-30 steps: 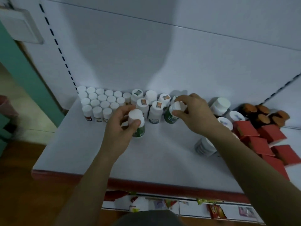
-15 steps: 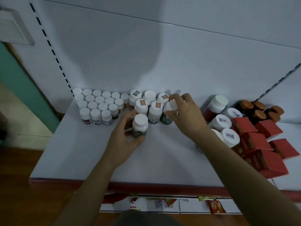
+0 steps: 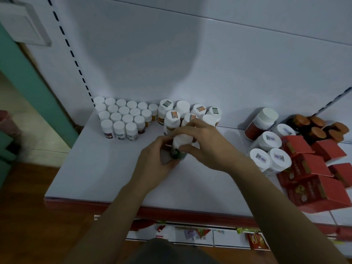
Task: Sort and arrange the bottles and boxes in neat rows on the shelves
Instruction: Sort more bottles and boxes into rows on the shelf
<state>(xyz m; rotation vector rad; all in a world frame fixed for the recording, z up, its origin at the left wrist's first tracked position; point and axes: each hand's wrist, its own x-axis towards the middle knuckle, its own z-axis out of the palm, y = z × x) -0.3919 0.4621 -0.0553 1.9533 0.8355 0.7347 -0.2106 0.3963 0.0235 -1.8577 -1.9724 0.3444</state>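
A green-labelled bottle [image 3: 179,147] with a white cap is held by both hands near the middle of the white shelf [image 3: 91,172], just in front of the group of medium bottles [image 3: 172,119] whose caps carry small stickers. The left hand [image 3: 155,161] is curled round the bottle's lower body from the near left, while the right hand [image 3: 206,144] is closed over its cap and upper part, thumb on the near side and fingers on the far side. Whether the bottle's base rests on the shelf cannot be told. To the far left, a tidy block of small white-capped bottles [image 3: 122,117] is set in rows against the back panel. To the right, larger white-capped jars [image 3: 270,141] are grouped, one of them tilted. Beyond them, brown-capped jars [image 3: 317,128] are clustered at the far right, and red boxes [image 3: 316,180] are heaped unevenly nearer the red shelf edge [image 3: 190,214].
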